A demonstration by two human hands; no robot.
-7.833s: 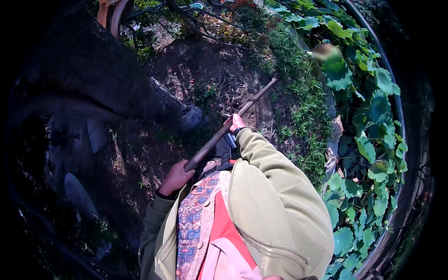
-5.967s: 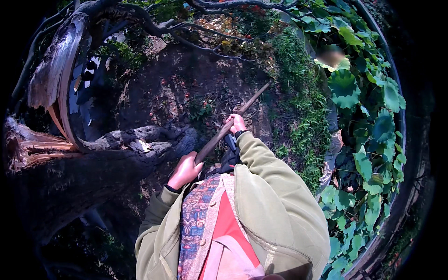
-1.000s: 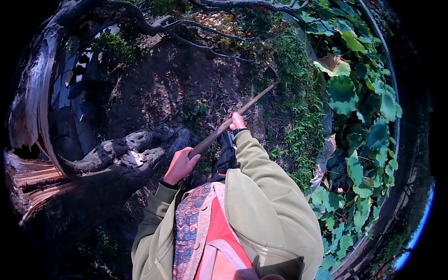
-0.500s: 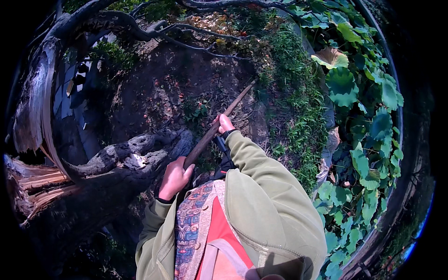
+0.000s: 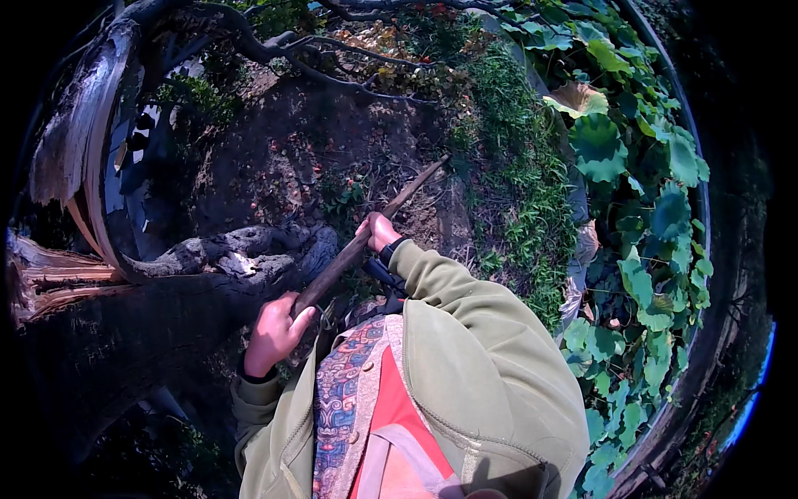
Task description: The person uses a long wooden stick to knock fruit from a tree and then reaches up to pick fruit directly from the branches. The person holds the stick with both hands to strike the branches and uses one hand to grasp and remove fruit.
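A long brown wooden pole (image 5: 339, 264) slants across in front of me, its thin far end up and to the right over the soil. My left hand (image 5: 276, 333) is closed round its near, thicker end, thumb along the wood. Farther up, my right hand (image 5: 381, 232) grips the pole near its middle; a dark band circles that wrist. Whether the far end touches the ground or carries a tool head I cannot tell. Below the right hand a dark object (image 5: 381, 273) hangs or stands, partly hidden by the sleeve.
A thick tree trunk (image 5: 166, 312) with a split, splintered break (image 5: 62, 270) lies at the left. Bare branches (image 5: 332, 71) arch across the far side. Green grass (image 5: 524, 241) borders a low pale edging (image 5: 579, 200) at the right, with large round-leaved plants (image 5: 636, 274) beyond.
The pole has been drawn back toward me and to the left. Both hands moved with it, the left one outward and slightly down. My view has shifted slightly.
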